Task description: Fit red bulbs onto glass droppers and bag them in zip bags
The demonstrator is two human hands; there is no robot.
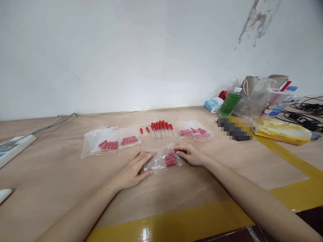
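A clear zip bag (155,163) lies before me with several glass droppers inside, their red rubber bulbs (171,158) bunched at its right end. My left hand (135,169) rests at the bag's left end, fingers stretched out and apart. At the other end, my right hand (191,154) pinches the bag's edge beside the bulbs between thumb and fingers. Just beyond, a row of loose red-bulbed droppers (162,126) lies on the table, with two single ones to its left. Filled bags (94,141) lie to the left, another (130,138) beside them, and a stack (193,129) to the right.
A green bottle (229,103), a tissue pack (212,105), plastic bags (257,97) and a yellow packet (281,131) crowd the right side. Black cables (306,116) lie farther right. A power strip (17,148) sits at left. Yellow tape (176,222) lines the table's front edge.
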